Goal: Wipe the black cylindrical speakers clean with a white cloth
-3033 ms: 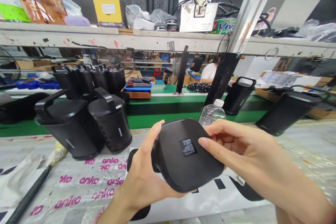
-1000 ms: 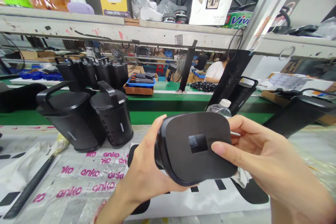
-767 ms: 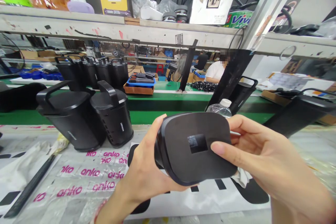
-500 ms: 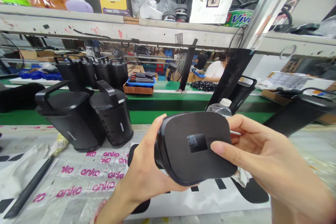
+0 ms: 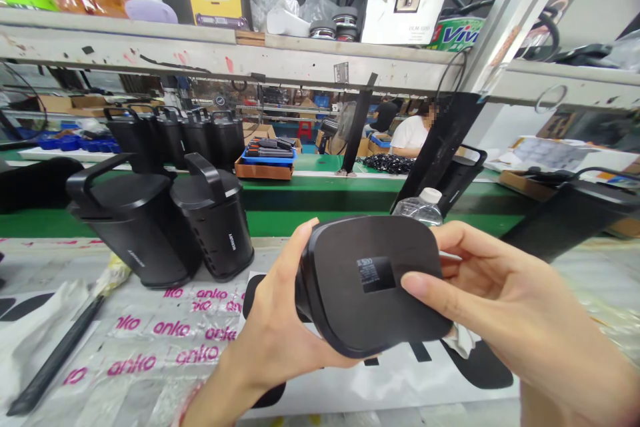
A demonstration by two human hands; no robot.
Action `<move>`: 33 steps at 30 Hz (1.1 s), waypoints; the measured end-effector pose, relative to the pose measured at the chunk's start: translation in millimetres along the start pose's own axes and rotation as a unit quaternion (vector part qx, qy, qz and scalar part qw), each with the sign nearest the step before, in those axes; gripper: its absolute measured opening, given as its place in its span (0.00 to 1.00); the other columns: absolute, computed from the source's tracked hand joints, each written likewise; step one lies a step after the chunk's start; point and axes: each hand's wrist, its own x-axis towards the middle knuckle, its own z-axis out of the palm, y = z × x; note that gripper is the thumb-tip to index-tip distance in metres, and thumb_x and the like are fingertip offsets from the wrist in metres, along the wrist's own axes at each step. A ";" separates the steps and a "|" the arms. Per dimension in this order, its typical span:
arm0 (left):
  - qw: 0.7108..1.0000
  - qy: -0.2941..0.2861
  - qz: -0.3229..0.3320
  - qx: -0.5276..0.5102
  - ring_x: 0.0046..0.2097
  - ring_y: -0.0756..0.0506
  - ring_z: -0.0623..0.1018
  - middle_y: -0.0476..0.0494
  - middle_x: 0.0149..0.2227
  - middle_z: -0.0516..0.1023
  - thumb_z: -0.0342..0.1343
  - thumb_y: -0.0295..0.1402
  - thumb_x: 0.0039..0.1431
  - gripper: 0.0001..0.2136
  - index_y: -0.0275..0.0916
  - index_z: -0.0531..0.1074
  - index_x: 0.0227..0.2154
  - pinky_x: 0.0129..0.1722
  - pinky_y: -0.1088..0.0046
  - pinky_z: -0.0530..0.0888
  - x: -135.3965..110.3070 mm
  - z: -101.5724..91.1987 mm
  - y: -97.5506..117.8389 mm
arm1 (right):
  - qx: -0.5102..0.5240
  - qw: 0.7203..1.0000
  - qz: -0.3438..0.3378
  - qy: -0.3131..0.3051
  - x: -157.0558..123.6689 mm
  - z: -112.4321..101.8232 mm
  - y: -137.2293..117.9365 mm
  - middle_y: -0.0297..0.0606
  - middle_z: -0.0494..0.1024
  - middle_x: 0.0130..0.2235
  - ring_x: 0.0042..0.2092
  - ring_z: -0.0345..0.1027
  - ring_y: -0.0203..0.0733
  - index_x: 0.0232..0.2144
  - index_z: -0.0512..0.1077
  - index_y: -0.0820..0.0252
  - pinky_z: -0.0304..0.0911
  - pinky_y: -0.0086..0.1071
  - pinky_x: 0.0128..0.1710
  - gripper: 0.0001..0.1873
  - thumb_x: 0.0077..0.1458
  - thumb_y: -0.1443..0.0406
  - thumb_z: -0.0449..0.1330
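Observation:
I hold a black speaker (image 5: 373,283) tipped over in front of me, its flat base turned towards the camera. A small dark label (image 5: 376,273) is stuck near the middle of that base. My left hand (image 5: 277,327) wraps round the speaker's left side from below. On the right, my right hand (image 5: 493,303) grips the edge, thumb pressed on the base beside the label. A bit of white cloth (image 5: 461,340) pokes out under my right palm.
Two upright black speakers (image 5: 135,230) (image 5: 215,223) with handles stand at the left on clear "anko" plastic bags (image 5: 150,340). A water bottle (image 5: 423,208) stands behind the held speaker. More speakers (image 5: 180,137) line the green conveyor (image 5: 310,203). A person in white (image 5: 410,137) sits far back.
Three seconds ago the base was tilted more; both hands have turned it level and raised it slightly. Over the last second it has barely moved.

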 end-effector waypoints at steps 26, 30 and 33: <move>0.996 0.019 0.085 0.008 0.58 0.37 0.72 0.30 0.62 0.63 0.75 0.43 0.29 0.62 0.37 0.42 0.66 0.56 0.65 0.73 0.6 1.9 -3.4 | -0.005 0.999 0.031 0.029 -2.6 5.6 -1.5 0.35 0.75 0.29 0.24 0.64 0.34 0.32 0.72 0.57 0.57 0.21 0.15 0.21 0.40 0.52 0.71; 0.996 0.017 0.088 0.013 0.57 0.36 0.72 0.29 0.61 0.63 0.75 0.42 0.30 0.61 0.36 0.43 0.65 0.56 0.64 0.73 0.4 1.7 -1.8 | -0.009 0.999 0.033 0.036 -3.3 6.8 -2.8 0.35 0.75 0.29 0.24 0.64 0.33 0.32 0.71 0.57 0.57 0.20 0.14 0.21 0.41 0.51 0.70; 0.996 0.018 0.090 0.012 0.58 0.35 0.71 0.28 0.61 0.63 0.74 0.43 0.30 0.61 0.36 0.44 0.65 0.57 0.62 0.72 -0.2 1.7 -1.5 | -0.005 0.999 0.035 0.039 -4.1 7.8 -3.6 0.33 0.74 0.28 0.24 0.64 0.32 0.31 0.71 0.57 0.57 0.19 0.15 0.20 0.41 0.52 0.70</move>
